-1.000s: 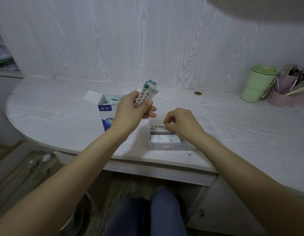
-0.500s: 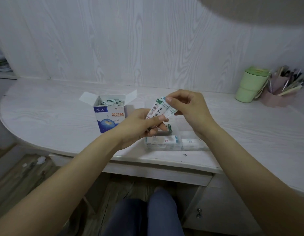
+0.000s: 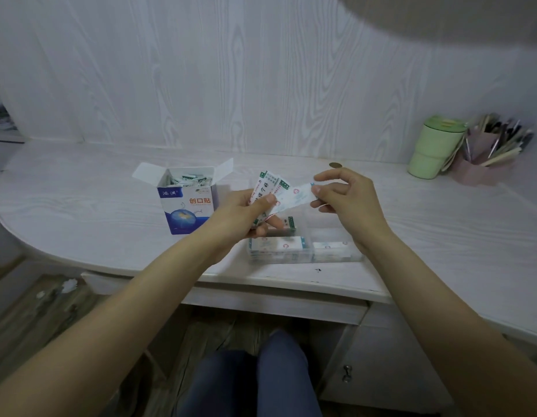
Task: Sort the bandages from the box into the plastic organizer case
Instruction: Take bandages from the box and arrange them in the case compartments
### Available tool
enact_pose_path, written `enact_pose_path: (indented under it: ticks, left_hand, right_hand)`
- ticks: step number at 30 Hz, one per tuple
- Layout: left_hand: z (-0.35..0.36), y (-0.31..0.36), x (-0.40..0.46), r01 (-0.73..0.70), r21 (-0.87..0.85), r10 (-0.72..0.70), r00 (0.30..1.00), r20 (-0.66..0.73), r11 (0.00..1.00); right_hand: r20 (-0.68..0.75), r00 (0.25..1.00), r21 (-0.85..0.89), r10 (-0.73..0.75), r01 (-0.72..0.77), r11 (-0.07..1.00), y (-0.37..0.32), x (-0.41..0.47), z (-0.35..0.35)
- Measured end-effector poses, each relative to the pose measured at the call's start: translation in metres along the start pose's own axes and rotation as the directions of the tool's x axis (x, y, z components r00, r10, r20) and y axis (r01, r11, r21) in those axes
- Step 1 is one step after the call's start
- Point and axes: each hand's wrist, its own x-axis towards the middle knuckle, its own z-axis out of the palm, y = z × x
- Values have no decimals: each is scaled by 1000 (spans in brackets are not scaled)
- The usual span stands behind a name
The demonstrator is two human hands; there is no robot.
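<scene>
White wood-grain desk (image 3: 80,206) carries the open bandage box (image 3: 187,203) outboard of the left-hand fingers and the plastic organizer case (image 3: 303,251) directly below both sets of fingertips, its two near compartments already holding bandages. Left hand (image 3: 240,215) grips a fanned stack of bandages (image 3: 265,191) under a curled thumb, while the right hand (image 3: 347,203) pinches the far end of a single bandage (image 3: 294,198) between thumb and forefinger — remaining fingers loosely spread. Probable fault: adjacent strips drag out with it and scatter, caused by slack thumb pressure on the fan.
</scene>
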Motion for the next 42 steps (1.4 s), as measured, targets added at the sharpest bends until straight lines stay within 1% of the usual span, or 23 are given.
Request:
enact_pose_path:
  ticks: [3, 5, 7, 10, 13, 16, 19, 23, 27, 30, 33, 38, 42]
  left_hand:
    - [7, 0, 0, -9, -2, 9, 999, 31, 1000]
    - [14, 2, 2, -14, -3, 14, 998, 53, 1000]
    - [19, 3, 5, -45, 1, 45, 999, 22, 999]
    - [26, 5, 10, -105, 20, 106, 991, -77, 994]
    - [32, 7, 12, -139, 2, 138, 982, -131, 990]
    - [39, 8, 12, -152, -15, 149, 980, -133, 988]
    - [45, 7, 12, -158, -25, 154, 981, -120, 987]
    - [47, 6, 13, -162, -4, 160, 981, -112, 987]
    - [48, 5, 13, -156, 12, 157, 982, -106, 988]
    - [50, 5, 13, -155, 11, 156, 983, -102, 988]
    - [51, 4, 14, -153, 13, 154, 983, -98, 988]
    - [50, 3, 15, -154, 21, 155, 984, -90, 988]
    - [48, 5, 13, -149, 11, 149, 984, -93, 989]
  right_hand:
    - [44, 999, -7, 4, -4, 1000, 2, -5, -10]
    - [34, 999, -6, -2, 2, 1000, 2, -7, -18]
    - [-23, 1000, -23, 5, -5, 1000, 6, -6, -29]
    - [-78, 995, -63, 67, -72, 995, 15, -6, -54]
    - [-42, 988, -163, 150, -155, 974, 28, -9, -73]
    - [-33, 977, -282, 211, -212, 936, 37, -12, -76]
    - [-26, 982, -412, 185, -179, 893, 36, -11, -72]
    - [90, 988, -644, 129, -41, 764, 30, -7, -63]
    - [121, 985, -791, 119, 24, 611, 26, -4, -57]
    - [137, 978, -857, 157, 38, 514, 23, -3, -54]
    - [158, 969, -895, 188, 60, 443, 24, -2, -49]
    - [202, 963, -941, 177, 141, 306, 17, -4, -45]
    - [212, 959, -964, 187, 174, 203, 12, -5, -41]
